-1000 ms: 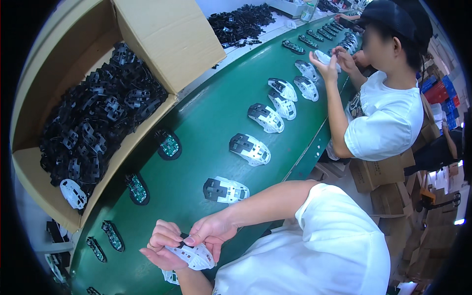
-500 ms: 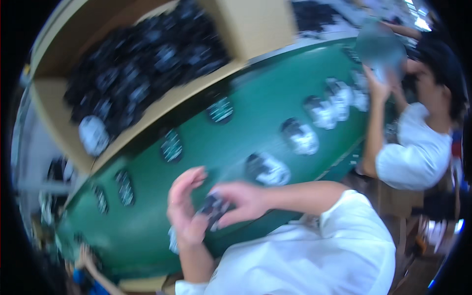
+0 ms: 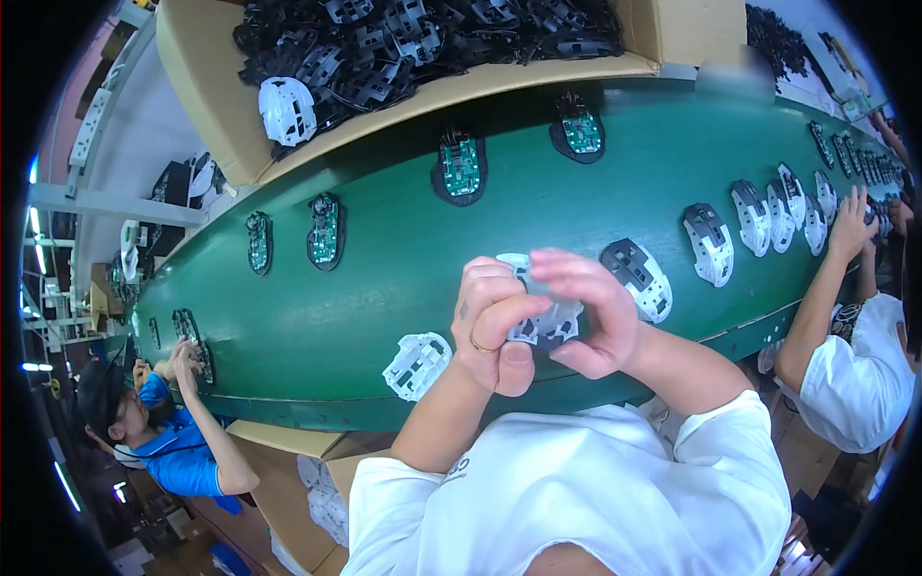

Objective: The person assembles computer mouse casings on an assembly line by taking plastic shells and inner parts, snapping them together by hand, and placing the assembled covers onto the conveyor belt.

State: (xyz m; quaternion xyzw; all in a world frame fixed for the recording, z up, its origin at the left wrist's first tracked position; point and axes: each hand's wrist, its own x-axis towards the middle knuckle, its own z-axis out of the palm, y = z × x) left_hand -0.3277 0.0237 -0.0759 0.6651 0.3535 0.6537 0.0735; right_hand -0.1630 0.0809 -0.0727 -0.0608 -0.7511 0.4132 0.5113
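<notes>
Over the green surface (image 3: 576, 206), curled left hand (image 3: 492, 331) gripped pale shell (image 3: 547, 326); right hand (image 3: 605, 317) cupped half-open beside it.

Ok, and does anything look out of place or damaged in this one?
A white shell lies at the left end of the cardboard box, among black and grey parts; odd, as it's the only white one visible there. No clear damage shows, though the left hand and right hand partly hide their piece.

Circuit boards (image 3: 461, 168) lining a green worktop (image 3: 384, 298) suggest a factory.
</notes>
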